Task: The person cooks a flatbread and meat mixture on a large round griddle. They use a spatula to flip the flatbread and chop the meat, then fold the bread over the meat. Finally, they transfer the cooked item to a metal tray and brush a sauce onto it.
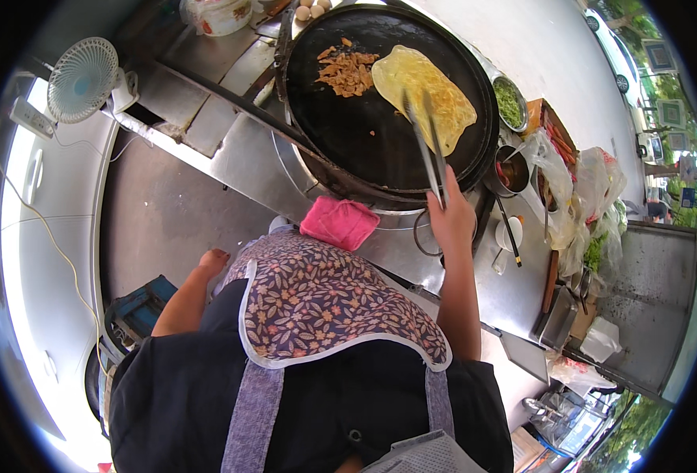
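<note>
My right hand (452,216) is closed around a pair of metal tongs (428,151), whose tips reach over a folded, egg-coated flatbread (422,88). The flatbread lies on the right part of a round black griddle (348,145); whether the tongs grip it cannot be told. Pieces of browned meat (348,72) form a pile to its left. My left hand (214,260) hangs low at my side, away from the griddle, with its fingers partly curled and nothing seen in it. A folded pink cloth (339,222) rests at the counter's near edge, below the griddle.
Right of the griddle stand a bowl of shredded greens (507,101), a metal pot (509,171), a black-handled tool (509,236) and plastic bags (597,177). Several eggs (310,9) sit beyond the griddle. A small fan (82,80) and a white tub (218,15) are at the left.
</note>
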